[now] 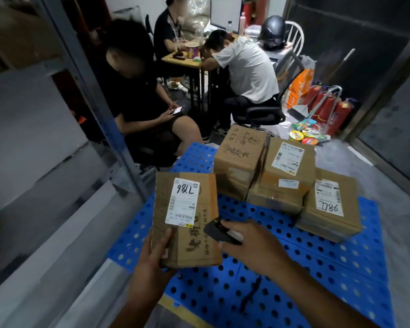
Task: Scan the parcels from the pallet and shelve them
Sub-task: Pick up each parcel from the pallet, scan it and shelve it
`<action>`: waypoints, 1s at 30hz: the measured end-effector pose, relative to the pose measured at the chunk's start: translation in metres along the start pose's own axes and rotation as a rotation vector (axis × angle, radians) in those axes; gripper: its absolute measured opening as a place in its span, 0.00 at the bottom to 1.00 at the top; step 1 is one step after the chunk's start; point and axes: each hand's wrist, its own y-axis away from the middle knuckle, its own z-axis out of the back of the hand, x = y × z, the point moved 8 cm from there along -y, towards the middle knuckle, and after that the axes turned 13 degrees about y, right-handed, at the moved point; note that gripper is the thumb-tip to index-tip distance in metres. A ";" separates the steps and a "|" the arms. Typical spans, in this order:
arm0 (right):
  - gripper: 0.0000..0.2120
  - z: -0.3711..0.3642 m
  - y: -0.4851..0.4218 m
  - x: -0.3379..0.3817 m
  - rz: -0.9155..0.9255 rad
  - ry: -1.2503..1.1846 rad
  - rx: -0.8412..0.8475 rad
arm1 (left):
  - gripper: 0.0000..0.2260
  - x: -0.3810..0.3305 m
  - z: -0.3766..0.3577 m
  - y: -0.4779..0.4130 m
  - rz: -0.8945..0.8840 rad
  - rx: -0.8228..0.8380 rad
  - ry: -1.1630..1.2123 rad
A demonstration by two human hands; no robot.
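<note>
My left hand (155,252) grips the near left corner of a brown cardboard parcel (194,242), lifted above the blue perforated pallet (294,268). Its white label (182,202) faces up with handwritten digits. My right hand (249,242) holds a black handheld scanner (219,232), whose tip is next to the parcel's right edge below the label. Several more parcels stand on the pallet's far side: a tall printed box (239,162), a labelled box (287,171) on another box, and a low labelled box (329,204) at the right.
A grey metal shelf rack (64,95) fills the left side. Three seated people are beyond the pallet, one on a chair (147,129) close to its far left corner. Red fire extinguishers (329,107) and food packets lie at the back right. Grey floor borders the pallet on the right.
</note>
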 end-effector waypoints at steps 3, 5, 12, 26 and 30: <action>0.30 0.003 0.001 0.011 0.027 0.183 -0.002 | 0.53 -0.004 0.010 0.005 -0.017 -0.007 -0.046; 0.30 0.003 0.002 0.018 0.046 0.244 -0.008 | 0.53 -0.007 0.019 0.008 -0.021 -0.014 -0.075; 0.29 0.003 -0.005 0.034 0.126 0.252 0.078 | 0.56 -0.012 0.051 0.018 -0.060 -0.041 -0.212; 0.31 -0.022 -0.025 0.098 0.254 0.194 0.064 | 0.51 -0.008 0.114 0.046 0.035 -0.254 -0.155; 0.30 -0.046 -0.050 0.132 0.252 -0.161 0.201 | 0.48 0.004 0.160 0.058 0.132 -0.504 -0.091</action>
